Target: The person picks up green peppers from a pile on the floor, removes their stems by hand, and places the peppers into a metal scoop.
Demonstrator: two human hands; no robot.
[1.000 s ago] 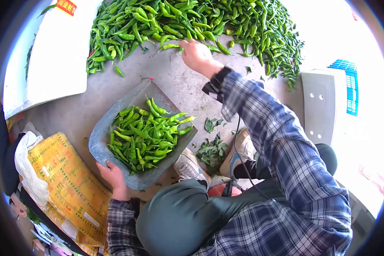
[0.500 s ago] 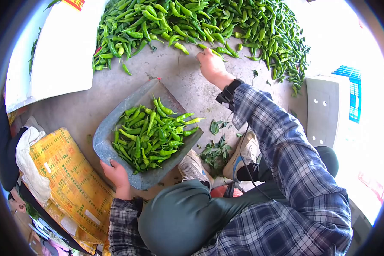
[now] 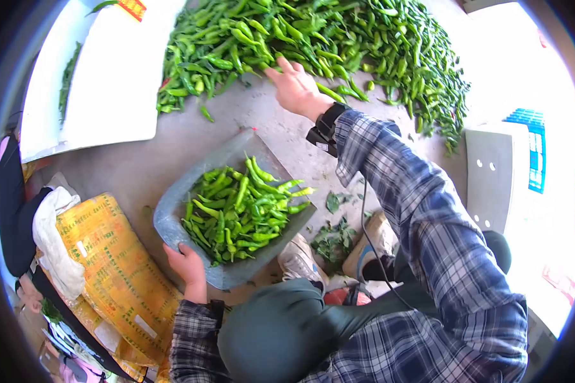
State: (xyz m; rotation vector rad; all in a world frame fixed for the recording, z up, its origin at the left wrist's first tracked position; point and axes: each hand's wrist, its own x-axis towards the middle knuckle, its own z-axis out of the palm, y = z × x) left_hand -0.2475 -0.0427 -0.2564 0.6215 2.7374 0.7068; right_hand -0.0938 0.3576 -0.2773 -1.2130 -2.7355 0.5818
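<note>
Right hand [image 3: 295, 89] reaches to the near edge of the pile [image 3: 390, 45] in the head view, just past 12 o'clock. It is open, with the thumb and fingers parted and the fingertips at the peppers; whether they touch one cannot be told. A black band [image 3: 329, 122] circles the wrist. The pile of green peppers spreads over the floor [image 3: 140, 169] from 11 round to 2 o'clock, and one stray pepper [image 3: 206, 115] lies apart from it between 10 and 11.

At 8 o'clock the left hand [image 3: 188, 268] is closed on the rim of the pan [image 3: 166, 214], gripping it at the pan's own 7 o'clock. The pan sits a little left of the middle and holds a heap of green peppers [image 3: 236, 214], a few with their tips over its edge toward 3 o'clock.

Between 4 and 5 o'clock, leaves [image 3: 332, 242] lie on the floor between the left shoe [image 3: 303, 260] and the right shoe [image 3: 372, 246]. A thin cable [image 3: 365, 223] hangs from the right sleeve [image 3: 396, 166]. A yellow box [image 3: 118, 262] is at 8 o'clock, farther out than the left hand, with white cloth [image 3: 54, 239] against its outer edge. A white panel [image 3: 112, 83] stands at 10, a grey block [image 3: 492, 175] at 3, and a blue crate [image 3: 536, 150] just beyond the block
</note>
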